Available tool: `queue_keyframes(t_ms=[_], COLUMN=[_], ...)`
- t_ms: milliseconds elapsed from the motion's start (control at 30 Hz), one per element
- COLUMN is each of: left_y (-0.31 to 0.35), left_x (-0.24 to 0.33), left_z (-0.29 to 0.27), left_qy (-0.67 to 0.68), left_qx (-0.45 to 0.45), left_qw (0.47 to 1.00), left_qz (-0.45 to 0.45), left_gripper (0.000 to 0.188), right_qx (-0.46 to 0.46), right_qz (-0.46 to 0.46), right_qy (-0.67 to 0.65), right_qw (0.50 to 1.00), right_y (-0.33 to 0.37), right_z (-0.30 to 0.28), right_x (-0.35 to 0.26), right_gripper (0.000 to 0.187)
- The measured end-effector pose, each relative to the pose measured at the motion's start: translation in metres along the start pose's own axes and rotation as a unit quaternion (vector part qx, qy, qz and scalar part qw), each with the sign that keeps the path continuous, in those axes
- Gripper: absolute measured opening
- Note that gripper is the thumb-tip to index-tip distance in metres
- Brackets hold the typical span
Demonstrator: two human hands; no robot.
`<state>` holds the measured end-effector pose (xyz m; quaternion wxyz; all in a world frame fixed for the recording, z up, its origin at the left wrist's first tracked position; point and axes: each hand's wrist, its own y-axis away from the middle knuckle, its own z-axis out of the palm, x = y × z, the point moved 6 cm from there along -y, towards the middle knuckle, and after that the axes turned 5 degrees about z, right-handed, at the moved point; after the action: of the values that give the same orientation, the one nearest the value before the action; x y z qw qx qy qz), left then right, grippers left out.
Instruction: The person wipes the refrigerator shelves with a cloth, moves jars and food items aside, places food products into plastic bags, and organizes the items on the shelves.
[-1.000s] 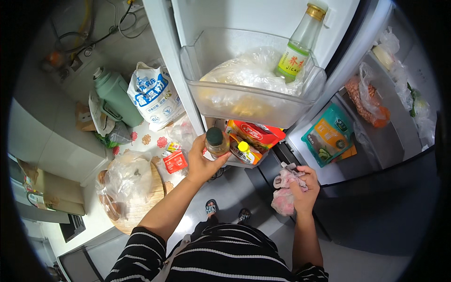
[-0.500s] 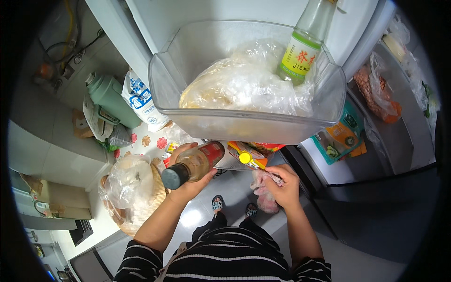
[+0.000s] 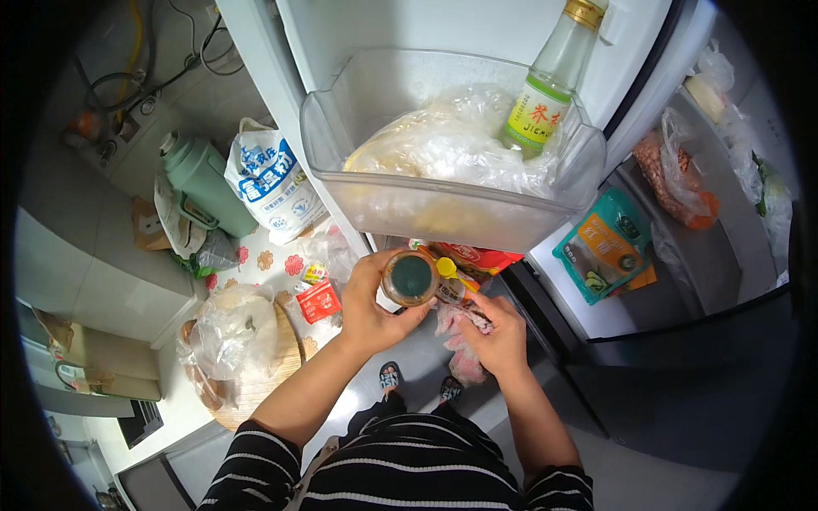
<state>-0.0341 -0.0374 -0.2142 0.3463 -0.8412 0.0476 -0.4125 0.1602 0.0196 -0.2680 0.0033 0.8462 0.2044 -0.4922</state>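
My left hand is wrapped round a glass bottle with a dark cap. The cap faces up at me, and most of the bottle's body is hidden below it. This bottle is over the lower shelf of the open fridge door, beside a yellow-capped container and red packets. Fingers closed, my right hand holds a pink and white cloth that hangs down. Its fingertips are close to the yellow-capped container; I cannot tell whether they touch it.
Above my hands, a clear door bin holds a plastic bag and a green-labelled glass bottle. To the right are fridge shelves with a teal packet. A counter at left bears a flour bag, green jug and round wooden board.
My left hand has moved right and up with the bottle and tipped it more upright. My right hand has shifted slightly left with the cloth. The view has shifted a little.
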Motion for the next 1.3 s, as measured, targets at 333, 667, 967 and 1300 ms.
queue_keyframes(t_ms=[333,667,967,1300], left_y=[-0.002,-0.011,-0.009,-0.002], left_x=[-0.008,-0.007,-0.026,-0.047], left_z=[0.004,-0.01,-0.025,0.008], left_qy=[0.061,-0.004,0.12,-0.004], left_qx=[-0.004,-0.015,-0.121,-0.122], left_qw=[0.997,0.999,0.985,0.984], left_qz=[-0.038,0.035,-0.011,-0.129], left_gripper=[0.064,0.063,0.062,0.07], right_qx=[-0.005,-0.012,-0.026,-0.041], right_qz=[0.006,0.0,0.005,0.027], right_qy=[-0.001,0.012,0.019,0.014], right_qw=[1.0,1.0,0.999,0.999], right_y=[0.003,0.0,0.001,-0.001], right_z=[0.012,0.014,0.014,0.012], right_x=[0.001,-0.003,-0.003,-0.004], right_gripper=[0.051,0.052,0.054,0.056])
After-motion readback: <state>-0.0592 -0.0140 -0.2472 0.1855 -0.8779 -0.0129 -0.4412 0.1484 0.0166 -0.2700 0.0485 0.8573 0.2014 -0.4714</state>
